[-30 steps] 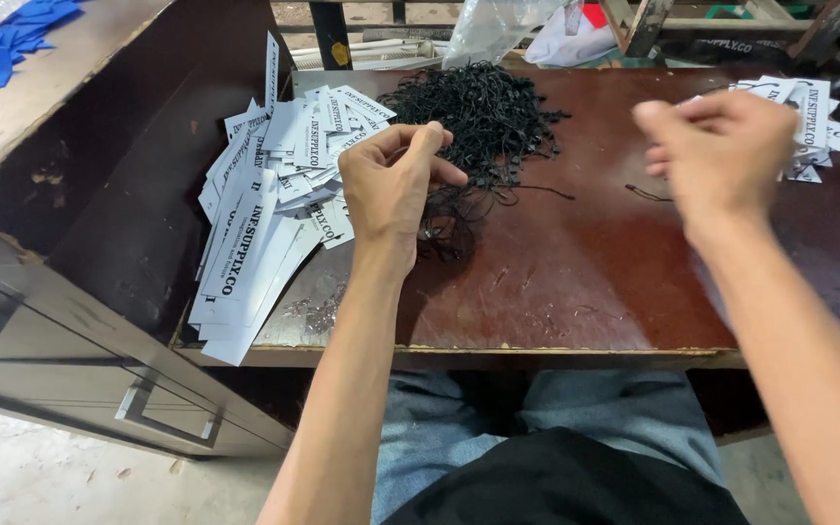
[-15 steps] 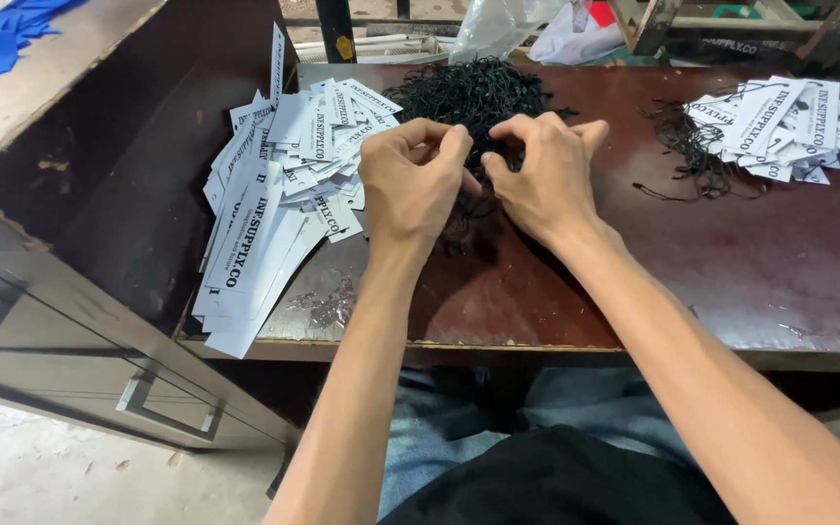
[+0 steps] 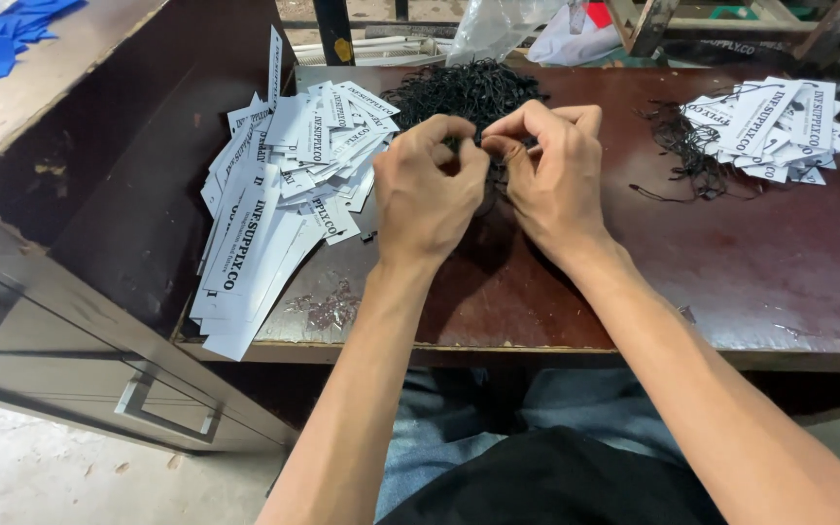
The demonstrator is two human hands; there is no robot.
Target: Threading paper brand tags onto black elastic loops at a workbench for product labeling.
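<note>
Your two hands have come together. A moment ago your right hand [image 3: 548, 175] was far out to the side; now it sits right next to your left hand [image 3: 430, 190], fingertips almost touching. That looks like you are now working on one small piece with both hands.

Both hands are curled. Your fingers pinch something thin and dark between them, most likely a black string, but it is too small to see well.

The black string pile [image 3: 464, 92] lies just behind your hands on the brown table [image 3: 789, 282]. It looks like a tangled, fuzzy heap. The white paper tags [image 3: 284, 185] are spread out to your left. More tags with strings [image 3: 765, 122] lie far to your right.
</note>
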